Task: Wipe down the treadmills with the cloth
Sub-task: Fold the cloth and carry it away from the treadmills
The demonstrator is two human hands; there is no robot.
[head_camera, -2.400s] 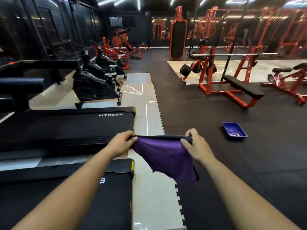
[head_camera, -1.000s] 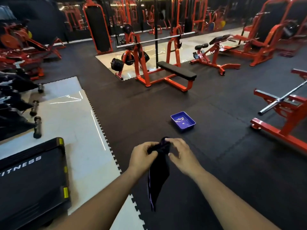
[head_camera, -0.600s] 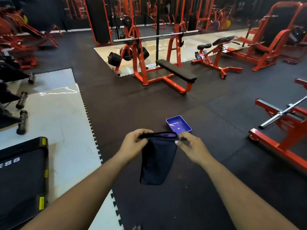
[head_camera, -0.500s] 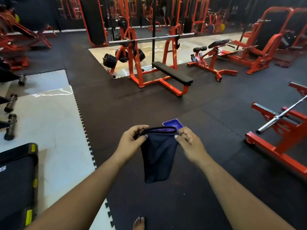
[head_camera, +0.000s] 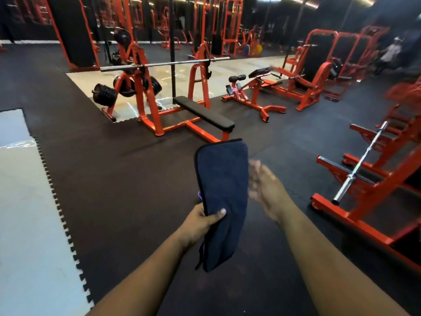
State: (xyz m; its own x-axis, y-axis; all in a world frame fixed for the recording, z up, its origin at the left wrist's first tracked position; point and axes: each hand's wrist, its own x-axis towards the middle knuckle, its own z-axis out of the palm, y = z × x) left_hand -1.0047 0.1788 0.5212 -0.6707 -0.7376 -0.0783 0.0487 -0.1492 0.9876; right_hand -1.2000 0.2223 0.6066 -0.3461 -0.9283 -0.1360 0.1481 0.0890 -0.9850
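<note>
A folded dark blue cloth [head_camera: 224, 185] with a purple underside stands upright in front of me, over the black rubber floor. My left hand [head_camera: 204, 221] grips it near its lower half, thumb across the front. Just right of the cloth, my right hand [head_camera: 265, 187] is blurred, fingers spread and straight, holding nothing. No treadmill is in view, and the blue tray is hidden or out of frame.
An orange bench press [head_camera: 182, 106] with a loaded barbell stands ahead. Another orange rack [head_camera: 369, 179] with a bar is at the right. Pale floor tiles [head_camera: 25, 201] lie at the left. A person [head_camera: 390, 53] stands far right.
My right hand has let go of the cloth and moved aside. The left hand now holds the cloth alone, flipped upright. The view swung right, away from the treadmills; the blue tray is gone from view.
</note>
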